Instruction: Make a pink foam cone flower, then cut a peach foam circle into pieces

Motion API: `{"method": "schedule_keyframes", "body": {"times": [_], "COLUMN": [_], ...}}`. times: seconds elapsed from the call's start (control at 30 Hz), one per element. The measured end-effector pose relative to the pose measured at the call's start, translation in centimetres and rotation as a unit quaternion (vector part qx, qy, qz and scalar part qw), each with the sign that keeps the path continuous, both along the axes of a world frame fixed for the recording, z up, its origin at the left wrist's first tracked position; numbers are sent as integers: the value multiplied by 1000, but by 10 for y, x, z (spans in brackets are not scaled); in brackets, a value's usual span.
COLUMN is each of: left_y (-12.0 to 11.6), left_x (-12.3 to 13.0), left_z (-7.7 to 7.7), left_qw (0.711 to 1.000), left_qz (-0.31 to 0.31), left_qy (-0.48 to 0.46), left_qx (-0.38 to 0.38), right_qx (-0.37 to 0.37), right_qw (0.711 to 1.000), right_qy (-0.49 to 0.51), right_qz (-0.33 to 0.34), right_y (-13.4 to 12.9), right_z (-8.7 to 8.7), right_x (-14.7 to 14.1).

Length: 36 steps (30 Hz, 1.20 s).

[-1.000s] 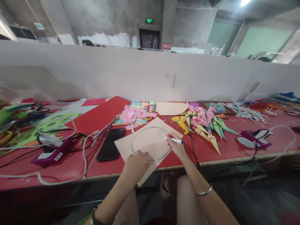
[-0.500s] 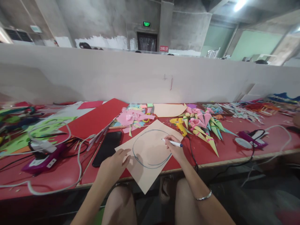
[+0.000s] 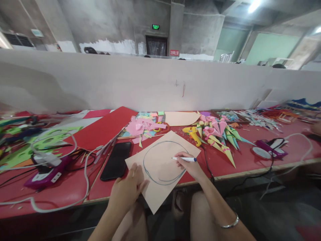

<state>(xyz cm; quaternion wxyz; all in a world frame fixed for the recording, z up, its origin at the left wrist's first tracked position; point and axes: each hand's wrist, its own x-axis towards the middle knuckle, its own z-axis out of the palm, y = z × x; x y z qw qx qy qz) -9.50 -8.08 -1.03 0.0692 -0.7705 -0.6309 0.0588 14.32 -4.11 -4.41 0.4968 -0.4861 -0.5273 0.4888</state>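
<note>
A peach-coloured sheet of paper [image 3: 160, 160] lies turned cornerwise on the red table, one corner jutting past the front edge. On it is a large hand-drawn circle in dark ink, its line doubled along the bottom. My right hand [image 3: 189, 165] grips a white marker [image 3: 184, 159] with a blue end, the tip pointing left over the inside of the circle. Fingers extended, my left hand [image 3: 127, 189] rests on the sheet's left corner. Just left of the paper is a black phone [image 3: 116, 160].
A yellow glue gun [image 3: 192, 134] and several paper cones [image 3: 218, 134] lie right of the sheet. Pink paper scraps [image 3: 142, 126], scissors [image 3: 164, 126] and red card [image 3: 102, 130] sit behind. Purple power strips [image 3: 47, 174] with cables flank both sides. A white partition [image 3: 125, 83] stands behind.
My left hand has shifted down along the sheet's left corner. My right hand with the marker sits slightly lower. The whole view has moved a little, and the paper appears slightly lower and further right.
</note>
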Motion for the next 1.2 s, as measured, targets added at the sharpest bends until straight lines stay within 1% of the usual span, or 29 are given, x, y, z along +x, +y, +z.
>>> {"method": "schedule_keyframes", "body": {"times": [0.13,0.23,0.33,0.43,0.53,0.6,0.67,0.77,1.0,1.2], "left_y": [5,9,11,10,9,8,7,6,6,7], "left_x": [-7,-12,-15,-15,-15,-14,-13,-13,-13,-12], "left_z": [0,1,3,2,1,1,1,1,0,-1], "left_qw": [999,998,997,997,997,997,997,997,997,997], "left_qz": [-15,-24,-23,-30,-34,-31,-28,-30,-32,-29], "left_qy": [-12,-34,-38,-43,-54,-55,-54,-52,-38,-42], "left_qx": [-36,-54,-65,-59,-50,-51,-55,-58,-59,-64], "right_qx": [-4,9,41,47,42,19,-25,-65,-36,-4], "right_qw": [1000,1000,998,994,987,982,977,973,979,984], "right_qy": [5,-4,2,16,7,7,26,40,17,-7], "right_qz": [-10,-3,45,100,154,188,210,217,200,180], "right_y": [-5,-7,-5,2,12,17,22,27,40,45], "right_z": [6,15,30,45,51,48,42,33,25,18], "right_x": [5,4,-2,-13,-30,-43,-56,-70,-80,-83]}}
